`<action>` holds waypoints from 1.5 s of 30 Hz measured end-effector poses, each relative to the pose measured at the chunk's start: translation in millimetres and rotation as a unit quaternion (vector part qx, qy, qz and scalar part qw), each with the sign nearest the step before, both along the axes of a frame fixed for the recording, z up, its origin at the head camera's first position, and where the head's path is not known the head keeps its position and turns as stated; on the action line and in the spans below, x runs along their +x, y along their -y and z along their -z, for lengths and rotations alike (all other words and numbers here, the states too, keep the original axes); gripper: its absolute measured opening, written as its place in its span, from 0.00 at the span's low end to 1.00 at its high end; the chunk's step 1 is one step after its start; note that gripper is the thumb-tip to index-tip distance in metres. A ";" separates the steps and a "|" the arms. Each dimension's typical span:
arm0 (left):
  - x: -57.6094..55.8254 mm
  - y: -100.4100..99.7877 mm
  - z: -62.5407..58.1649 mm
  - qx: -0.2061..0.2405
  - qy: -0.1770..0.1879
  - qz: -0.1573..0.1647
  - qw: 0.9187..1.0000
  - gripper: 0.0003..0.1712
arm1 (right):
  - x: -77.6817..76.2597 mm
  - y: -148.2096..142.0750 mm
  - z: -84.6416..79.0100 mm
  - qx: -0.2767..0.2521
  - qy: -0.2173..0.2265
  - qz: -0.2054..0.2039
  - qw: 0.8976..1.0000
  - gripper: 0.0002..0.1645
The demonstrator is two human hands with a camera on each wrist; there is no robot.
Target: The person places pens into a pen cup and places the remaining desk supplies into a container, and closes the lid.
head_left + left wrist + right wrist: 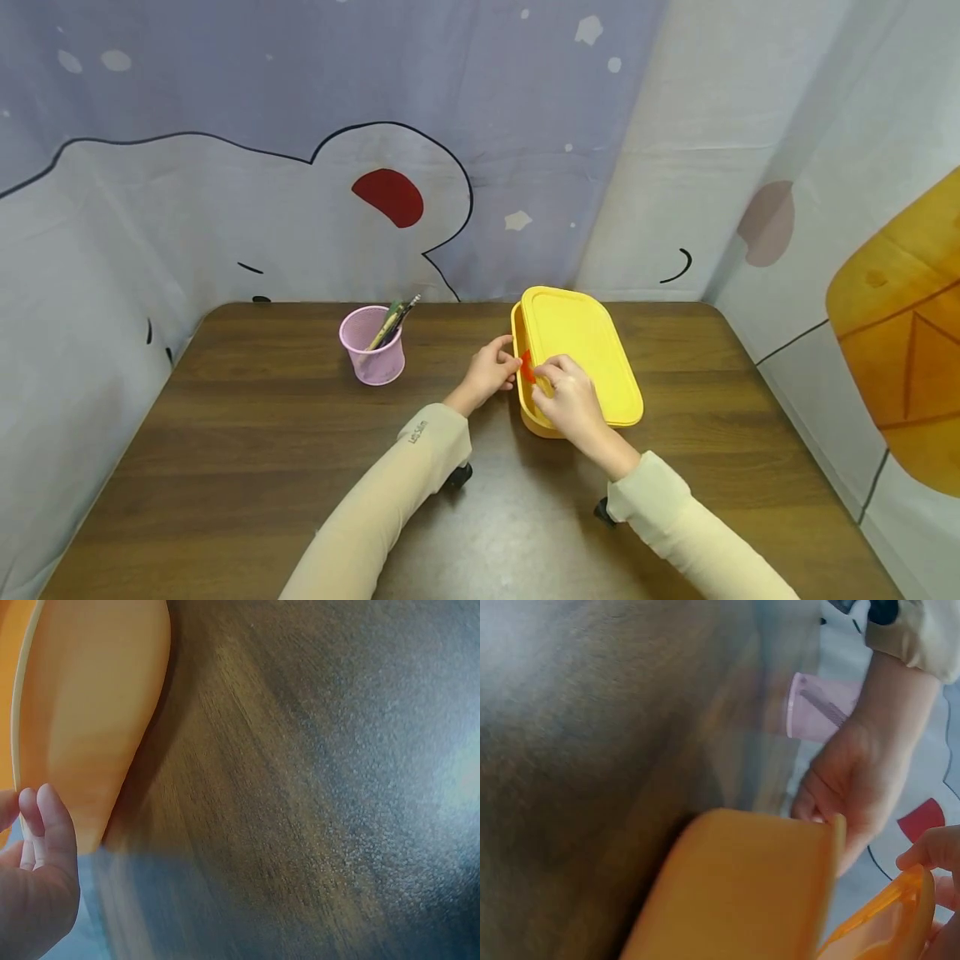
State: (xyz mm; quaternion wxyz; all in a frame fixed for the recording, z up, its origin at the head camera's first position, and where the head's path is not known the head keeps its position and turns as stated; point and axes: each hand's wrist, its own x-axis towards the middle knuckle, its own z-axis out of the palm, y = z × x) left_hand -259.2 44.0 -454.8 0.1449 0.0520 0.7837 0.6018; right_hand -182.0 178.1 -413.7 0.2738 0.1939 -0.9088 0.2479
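Note:
A yellow plastic box [538, 428] stands on the table, its yellow lid [588, 350] lying askew on top and leaving a gap along the left side. My left hand [489, 372] pinches the box's left rim between thumb and fingers; the left wrist view shows the fingers [56, 825] against the outer wall. With my right hand [572, 398] I pinch the lid's near left edge, seen raised off the rim in the right wrist view, where the fingers [937, 851] hold the lid [913, 904]. A small red piece [528, 367] shows in the gap between both hands; its kind is unclear.
On the brown wooden table [247, 433], left of the box, stands a pink mesh cup [377, 368] with several pencils or pens [390, 323] leaning in it. A printed curtain [300, 217] hangs behind the table's back edge and along both sides.

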 end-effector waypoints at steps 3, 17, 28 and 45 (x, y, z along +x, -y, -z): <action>-0.5 -0.3 1.4 0.000 0.001 -0.001 1.000 0.29 | -0.7 2.7 6.3 0.016 -0.001 0.001 1.000 0.10; -2.6 1.0 4.9 -0.006 -0.009 0.000 1.000 0.28 | -2.0 8.2 23.6 0.037 0.004 0.003 0.999 0.13; -2.1 1.1 4.9 -0.005 -0.017 0.002 1.000 0.27 | -1.4 7.3 26.9 0.033 0.007 -0.002 0.999 0.12; -2.1 2.6 5.8 -0.003 -0.014 0.011 1.000 0.28 | -9.5 -48.4 8.9 -0.046 0.150 0.029 0.987 0.18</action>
